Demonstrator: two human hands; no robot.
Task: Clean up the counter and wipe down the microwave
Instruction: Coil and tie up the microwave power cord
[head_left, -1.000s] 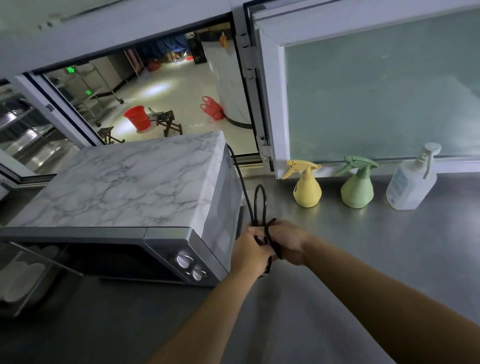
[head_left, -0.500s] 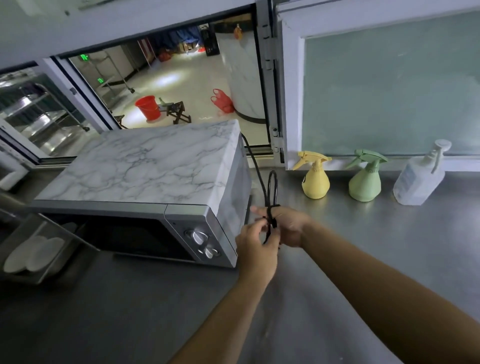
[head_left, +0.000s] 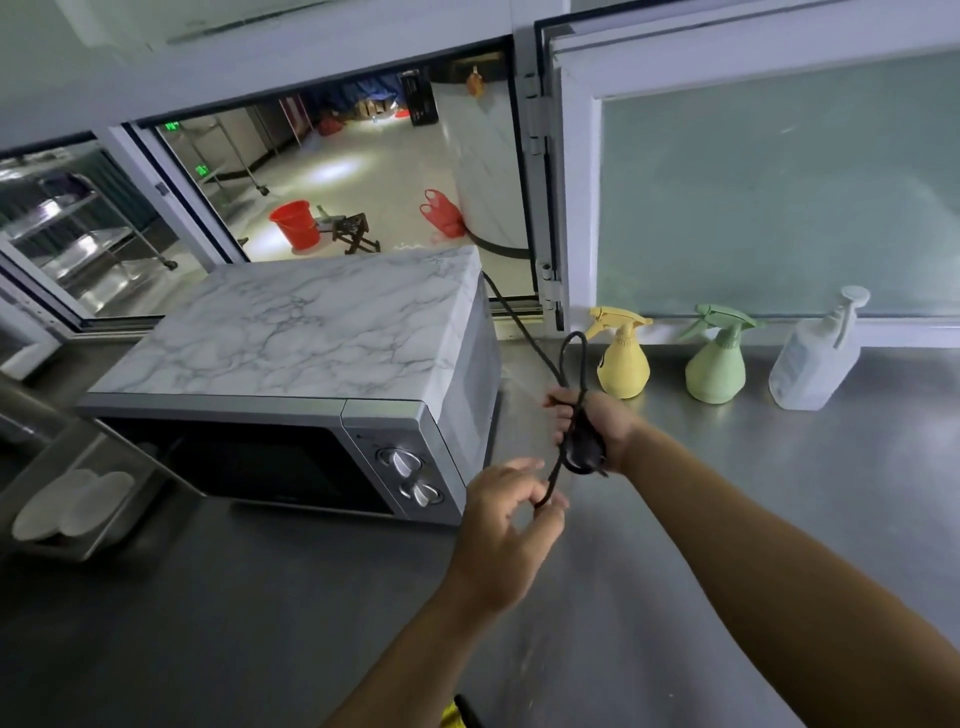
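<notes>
Black cord (head_left: 522, 332) runs from behind the microwave (head_left: 311, 374), its start hidden by the casing. The right hand (head_left: 597, 431) has its grip curled around the bundled loops and plug; the left hand (head_left: 506, 530) pinches the loose end. The marble-patterned, silver-fronted microwave sits on the steel table (head_left: 779, 493), left of both hands. Its dark door shows nothing inside.

The cord (head_left: 524, 332) vanishes behind the microwave (head_left: 311, 374), its plug (head_left: 584, 452) lies half hidden in the right hand (head_left: 597, 431), and a yellow-and-black thing (head_left: 460, 714) is cut off at the bottom edge, unidentifiable.
</notes>
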